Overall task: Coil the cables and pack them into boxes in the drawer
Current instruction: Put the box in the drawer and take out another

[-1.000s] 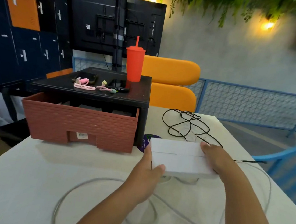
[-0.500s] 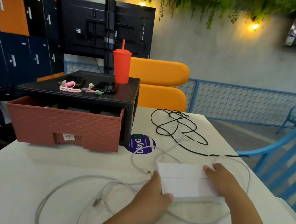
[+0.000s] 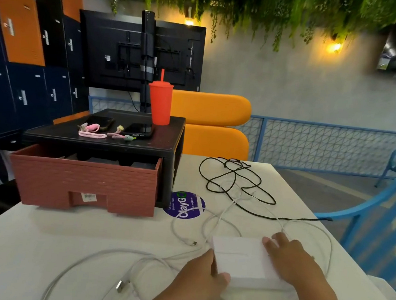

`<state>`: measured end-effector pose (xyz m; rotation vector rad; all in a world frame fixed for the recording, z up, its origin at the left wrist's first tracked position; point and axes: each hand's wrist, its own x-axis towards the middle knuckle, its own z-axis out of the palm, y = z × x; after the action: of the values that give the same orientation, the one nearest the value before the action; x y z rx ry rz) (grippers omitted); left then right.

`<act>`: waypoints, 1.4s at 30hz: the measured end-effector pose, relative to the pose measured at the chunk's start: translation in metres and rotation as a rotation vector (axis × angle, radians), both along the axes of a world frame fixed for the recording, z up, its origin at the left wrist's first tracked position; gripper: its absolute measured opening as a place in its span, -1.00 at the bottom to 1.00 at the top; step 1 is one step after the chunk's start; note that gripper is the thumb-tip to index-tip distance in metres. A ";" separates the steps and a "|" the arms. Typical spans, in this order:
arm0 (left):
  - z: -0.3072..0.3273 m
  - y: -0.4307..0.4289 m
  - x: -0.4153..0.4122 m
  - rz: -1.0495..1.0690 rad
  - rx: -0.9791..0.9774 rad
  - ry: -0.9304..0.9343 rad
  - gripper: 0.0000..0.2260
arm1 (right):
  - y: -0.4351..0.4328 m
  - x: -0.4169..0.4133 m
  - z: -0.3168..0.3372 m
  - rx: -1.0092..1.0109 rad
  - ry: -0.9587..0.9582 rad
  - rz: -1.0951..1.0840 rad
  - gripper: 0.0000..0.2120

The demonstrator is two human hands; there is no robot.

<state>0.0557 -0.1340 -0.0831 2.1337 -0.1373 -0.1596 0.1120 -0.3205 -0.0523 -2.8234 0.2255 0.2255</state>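
Snugly, white box (image 3: 241,259) sits between left fingers (image 3: 210,257) and right fingers (image 3: 281,239).

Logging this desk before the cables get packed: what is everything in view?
white box: 1, white, at the table's front right
white cables: number unclear, white, loose on the table round the box
black cable: 1, black, tangled, far right of the table
drawer: 1, brick-red, open under the stand, left
stand: 1, black, on the table, left
tumbler: 1, red, on the stand
sticker: 1, purple, on the table beside the stand
table: 1, white
left hand: 1, grips the box's near left corner
right hand: 1, holds the box's right side
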 end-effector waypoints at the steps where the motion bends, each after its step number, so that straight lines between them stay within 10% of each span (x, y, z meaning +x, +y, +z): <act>1: 0.002 0.002 0.000 0.018 -0.023 -0.015 -0.73 | 0.001 -0.002 0.002 -0.025 -0.001 0.028 -0.58; 15: 0.083 0.136 0.016 0.300 0.023 -0.359 -0.84 | 0.020 -0.014 0.017 -0.088 -0.318 -0.197 -0.56; 26: 0.112 0.216 0.051 0.348 0.536 -0.447 -0.75 | 0.164 0.034 0.083 0.452 -0.456 0.319 -0.64; 42: 0.119 0.228 0.081 0.214 0.712 -0.307 -0.84 | 0.242 0.111 0.103 0.131 -0.386 0.500 -0.62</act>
<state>0.1362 0.0938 0.0355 2.8542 -0.0279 0.2910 0.2225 -0.0784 0.0510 -2.6723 -0.5603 -0.1958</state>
